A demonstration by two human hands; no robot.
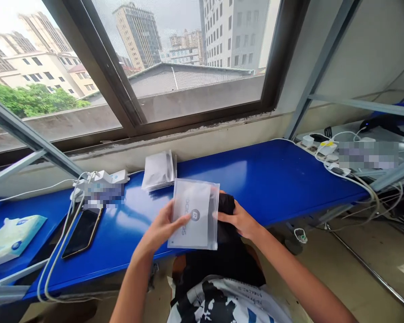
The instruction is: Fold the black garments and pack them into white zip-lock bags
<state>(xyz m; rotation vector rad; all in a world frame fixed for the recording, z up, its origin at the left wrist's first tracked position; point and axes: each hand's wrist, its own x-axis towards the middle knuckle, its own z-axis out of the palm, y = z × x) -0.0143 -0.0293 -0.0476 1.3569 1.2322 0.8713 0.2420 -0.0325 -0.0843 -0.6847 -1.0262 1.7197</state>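
Observation:
A frosted zip bag [190, 202] with grey print and a round logo is in front of me, above the table's front edge. My left hand [168, 224] grips its left side, thumb lying across the front. At the slider edge on the right, my right hand [240, 219] has its thumb against the bag. Dark, folded black material [226, 204] shows between my right hand and the bag; I cannot make out its kind. The fingers behind the bag are hidden. Just beyond it on the table lies a stack of similar bags [158, 170].
The blue tabletop [269, 175] runs below a window. To the left are a smartphone [83, 231], a tissue pack [16, 240] and a power strip [103, 179] with white cables. Metal frame posts [319, 67] stand at both sides. More chargers and cables [326, 148] lie at the right.

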